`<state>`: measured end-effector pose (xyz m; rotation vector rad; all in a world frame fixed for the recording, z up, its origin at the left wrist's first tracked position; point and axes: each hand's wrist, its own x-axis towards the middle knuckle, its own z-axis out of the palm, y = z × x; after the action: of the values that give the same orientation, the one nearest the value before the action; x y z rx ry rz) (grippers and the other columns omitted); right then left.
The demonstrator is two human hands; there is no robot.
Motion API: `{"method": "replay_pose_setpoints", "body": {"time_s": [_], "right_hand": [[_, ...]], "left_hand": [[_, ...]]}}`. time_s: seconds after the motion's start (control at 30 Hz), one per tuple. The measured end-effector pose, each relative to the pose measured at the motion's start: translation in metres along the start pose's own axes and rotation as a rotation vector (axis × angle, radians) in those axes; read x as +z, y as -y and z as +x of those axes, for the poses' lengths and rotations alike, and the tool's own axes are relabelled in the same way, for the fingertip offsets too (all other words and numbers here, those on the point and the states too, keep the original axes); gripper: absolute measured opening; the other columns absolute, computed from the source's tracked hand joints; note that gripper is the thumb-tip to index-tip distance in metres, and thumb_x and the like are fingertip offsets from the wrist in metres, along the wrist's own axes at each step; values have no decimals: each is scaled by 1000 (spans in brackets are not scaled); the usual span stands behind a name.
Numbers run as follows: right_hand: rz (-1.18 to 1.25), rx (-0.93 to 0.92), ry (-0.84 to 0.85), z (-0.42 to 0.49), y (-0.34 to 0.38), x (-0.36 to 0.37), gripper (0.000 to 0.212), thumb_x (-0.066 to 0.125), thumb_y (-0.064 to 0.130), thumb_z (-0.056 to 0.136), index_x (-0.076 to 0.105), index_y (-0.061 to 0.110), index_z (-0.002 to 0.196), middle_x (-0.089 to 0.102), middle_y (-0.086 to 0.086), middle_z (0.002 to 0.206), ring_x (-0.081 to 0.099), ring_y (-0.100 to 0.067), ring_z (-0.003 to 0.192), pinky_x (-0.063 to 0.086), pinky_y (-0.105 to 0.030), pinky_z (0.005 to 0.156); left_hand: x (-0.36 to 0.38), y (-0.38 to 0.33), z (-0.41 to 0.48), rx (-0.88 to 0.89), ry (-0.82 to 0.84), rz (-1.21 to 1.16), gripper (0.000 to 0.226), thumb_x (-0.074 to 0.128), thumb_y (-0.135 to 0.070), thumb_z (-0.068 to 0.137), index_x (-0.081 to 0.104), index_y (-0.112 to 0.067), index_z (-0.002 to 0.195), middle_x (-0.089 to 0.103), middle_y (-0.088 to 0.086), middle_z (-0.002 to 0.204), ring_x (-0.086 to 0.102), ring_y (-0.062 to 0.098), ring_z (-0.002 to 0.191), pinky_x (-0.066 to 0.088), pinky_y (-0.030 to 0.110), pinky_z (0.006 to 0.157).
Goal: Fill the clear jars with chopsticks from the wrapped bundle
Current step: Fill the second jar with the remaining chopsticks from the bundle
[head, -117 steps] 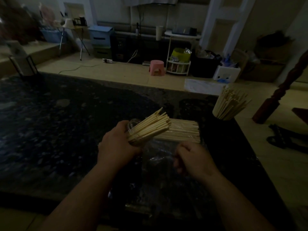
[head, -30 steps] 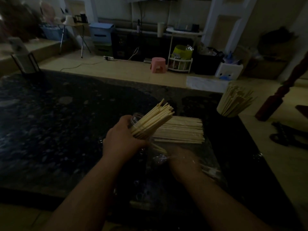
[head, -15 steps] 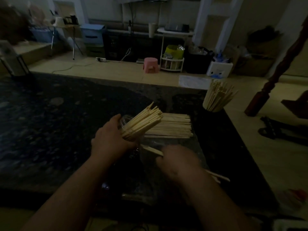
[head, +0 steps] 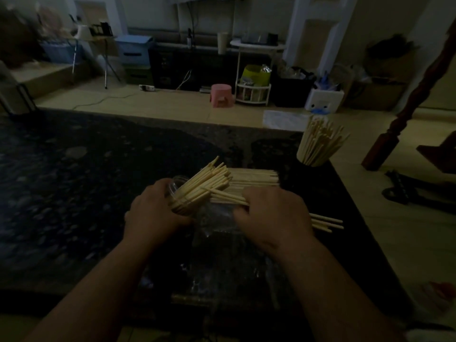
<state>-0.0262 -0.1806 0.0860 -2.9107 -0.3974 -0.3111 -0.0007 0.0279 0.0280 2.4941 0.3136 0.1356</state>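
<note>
Left hand (head: 153, 213) grips one tilted jar (head: 178, 187), right hand (head: 276, 215) clutches about four chopsticks (head: 325, 222); second jar (head: 313, 159) stands apart.

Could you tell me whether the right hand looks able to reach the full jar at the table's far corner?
Probably yes: nothing upright stands between the right hand and the full jar, only the bundle lying flat. But the hand grips chopsticks, so it would need to release them first.

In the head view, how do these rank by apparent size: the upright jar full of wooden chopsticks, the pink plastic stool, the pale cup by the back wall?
1. Upright jar full of wooden chopsticks
2. Pink plastic stool
3. Pale cup by the back wall
The jar is nearest the camera, so true sizes may differ.
</note>
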Motion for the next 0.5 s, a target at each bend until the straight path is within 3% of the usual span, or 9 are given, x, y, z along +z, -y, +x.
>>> {"method": "replay_pose_setpoints", "body": {"time_s": [0.13, 0.23, 0.4, 0.5], "right_hand": [[-13, -134, -305, 7, -10, 19, 32, 42, 44, 84, 54, 21, 66, 53, -2, 75, 50, -24, 73, 28, -31, 63], [83, -218, -376, 8, -13, 30, 27, 46, 37, 87, 53, 18, 70, 50, -3, 80, 45, -23, 72, 25, -30, 63], [141, -149, -471, 8, -10, 32, 28, 44, 43, 89, 55, 18, 82, 48, -4, 80, 45, -22, 55, 24, -26, 48], [251, -73, -644, 10, -9, 29, 29, 44, 35, 95, 59, 14, 83, 50, -5, 82, 49, -23, 57, 32, -27, 47]], "left_hand": [[5, -1, -1, 15, 14, 3, 97, 88, -44, 50, 41, -36, 134, 52, -3, 127, 51, 21, 114, 46, 52, 94], [7, -1, -1, 24, 32, 27, 98, 88, -43, 50, 40, -36, 135, 52, -3, 126, 51, 21, 114, 47, 52, 94], [8, 1, -2, 31, 49, 52, 92, 86, -45, 50, 41, -38, 130, 52, -5, 121, 52, 21, 111, 48, 51, 92], [6, 2, -3, 25, 62, 1, 86, 85, -44, 50, 41, -43, 124, 56, -10, 114, 54, 19, 108, 48, 51, 92]]}}
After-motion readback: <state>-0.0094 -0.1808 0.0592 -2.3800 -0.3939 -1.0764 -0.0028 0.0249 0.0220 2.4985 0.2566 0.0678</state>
